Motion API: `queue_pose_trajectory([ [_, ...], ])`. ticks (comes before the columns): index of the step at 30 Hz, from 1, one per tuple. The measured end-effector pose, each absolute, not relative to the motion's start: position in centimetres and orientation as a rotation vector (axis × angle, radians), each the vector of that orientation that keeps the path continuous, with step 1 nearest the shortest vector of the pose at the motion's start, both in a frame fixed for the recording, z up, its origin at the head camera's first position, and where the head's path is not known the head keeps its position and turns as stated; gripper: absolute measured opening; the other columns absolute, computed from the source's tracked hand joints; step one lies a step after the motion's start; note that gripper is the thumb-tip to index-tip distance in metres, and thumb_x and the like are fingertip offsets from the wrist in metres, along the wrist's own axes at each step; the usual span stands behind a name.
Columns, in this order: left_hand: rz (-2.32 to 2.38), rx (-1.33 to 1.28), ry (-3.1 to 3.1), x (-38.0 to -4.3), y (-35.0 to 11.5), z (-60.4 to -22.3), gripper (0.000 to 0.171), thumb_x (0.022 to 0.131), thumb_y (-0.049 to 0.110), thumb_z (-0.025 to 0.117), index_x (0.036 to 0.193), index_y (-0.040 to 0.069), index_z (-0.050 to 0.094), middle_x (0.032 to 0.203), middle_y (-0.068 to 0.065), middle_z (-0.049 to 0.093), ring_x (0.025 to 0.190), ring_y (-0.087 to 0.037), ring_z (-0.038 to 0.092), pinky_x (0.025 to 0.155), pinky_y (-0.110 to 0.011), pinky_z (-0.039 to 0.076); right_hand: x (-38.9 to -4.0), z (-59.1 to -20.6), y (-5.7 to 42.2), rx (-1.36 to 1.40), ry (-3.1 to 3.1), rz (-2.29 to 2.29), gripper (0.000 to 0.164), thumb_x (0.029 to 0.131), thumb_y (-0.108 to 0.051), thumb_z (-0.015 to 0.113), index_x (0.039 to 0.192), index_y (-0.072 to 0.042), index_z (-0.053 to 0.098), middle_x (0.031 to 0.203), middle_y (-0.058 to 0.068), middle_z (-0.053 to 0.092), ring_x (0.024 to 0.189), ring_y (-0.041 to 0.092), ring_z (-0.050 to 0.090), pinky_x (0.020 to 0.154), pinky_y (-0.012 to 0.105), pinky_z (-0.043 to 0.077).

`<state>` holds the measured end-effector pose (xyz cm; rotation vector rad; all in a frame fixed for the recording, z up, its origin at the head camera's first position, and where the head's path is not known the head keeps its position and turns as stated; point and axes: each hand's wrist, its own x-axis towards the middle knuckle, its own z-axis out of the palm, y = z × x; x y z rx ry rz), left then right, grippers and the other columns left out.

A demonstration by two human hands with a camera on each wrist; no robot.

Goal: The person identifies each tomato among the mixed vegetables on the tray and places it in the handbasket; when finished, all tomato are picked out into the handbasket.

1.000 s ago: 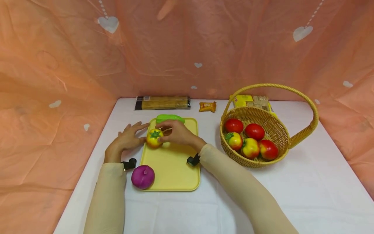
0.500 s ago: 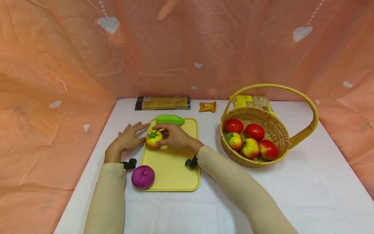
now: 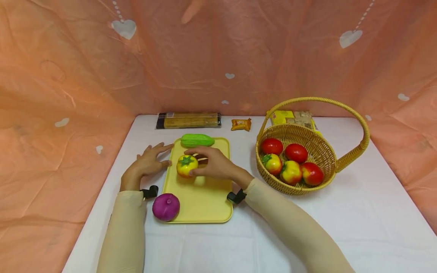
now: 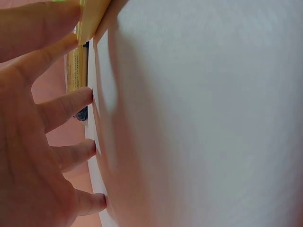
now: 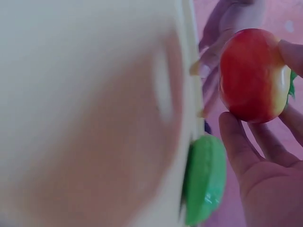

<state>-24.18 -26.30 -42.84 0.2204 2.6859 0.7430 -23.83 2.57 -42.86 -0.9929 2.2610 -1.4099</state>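
Note:
My right hand (image 3: 216,163) holds a yellow-and-red toy tomato (image 3: 186,167) with a green leafy top, thumb and fingers around its sides. In the right wrist view the tomato (image 5: 253,75) hangs a little above the yellow tray (image 3: 205,204), red underside showing. My left hand (image 3: 145,167) lies along the tray's left edge, fingers spread. Its thumb and forefinger are at the rim, and the other fingertips (image 4: 87,147) touch the white tablecloth. A green cucumber-like toy vegetable (image 3: 197,140) lies across the tray's far end. A purple toy onion (image 3: 166,207) sits at its near left corner.
A wicker basket (image 3: 324,159) with a tall handle stands on the right, holding several red and yellow toy fruits. Along the back lie a long noodle-like packet (image 3: 189,120), a small orange wrapped snack (image 3: 241,124) and a yellow bag (image 3: 283,116) behind the basket.
My right hand has drawn the toy tomato from the tray's left edge to the right and slightly nearer. The left hand stays at the tray's edge.

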Motion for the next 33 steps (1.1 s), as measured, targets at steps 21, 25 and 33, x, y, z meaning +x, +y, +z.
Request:
queue_pose_trajectory([
  [21, 0.774, 0.248, 2.693, -24.1, -26.2, -42.9, 0.071, 0.106, 0.03, 0.064, 0.171, 0.017, 0.039, 0.18, -0.03, 0.019, 0.163, -0.066, 0.0, 0.117, -0.094, -0.004, -16.4, -39.4, 19.4, -0.822, 2.373, -1.514, 0.061, 0.095, -0.01, 0.086, 0.152, -0.013, 0.065, 0.152, 0.009, 0.066, 0.133, 0.023, 0.07, 0.108, 0.023, 0.057],
  [25, 0.786, 0.246, 2.687, -24.1, -26.3, -42.9, 0.071, 0.106, 0.031, 0.065, 0.171, 0.017, 0.039, 0.18, -0.03, 0.018, 0.163, -0.066, -0.001, 0.116, -0.094, -0.005, -15.6, -39.1, 22.6, -0.741, 2.38, -1.545, 0.06, 0.096, -0.007, 0.083, 0.153, -0.012, 0.063, 0.154, 0.011, 0.063, 0.129, 0.014, 0.071, 0.106, 0.021, 0.057],
  [33, 0.796, 0.246, 2.684, -24.1, -26.3, -43.0, 0.072, 0.106, 0.031, 0.065, 0.171, 0.016, 0.039, 0.18, -0.03, 0.018, 0.163, -0.066, -0.001, 0.116, -0.094, -0.006, -14.8, -38.7, 26.6, -0.668, 2.454, -1.54, 0.057, 0.099, -0.002, 0.079, 0.153, -0.007, 0.062, 0.15, 0.008, 0.062, 0.122, 0.005, 0.073, 0.101, 0.02, 0.059],
])
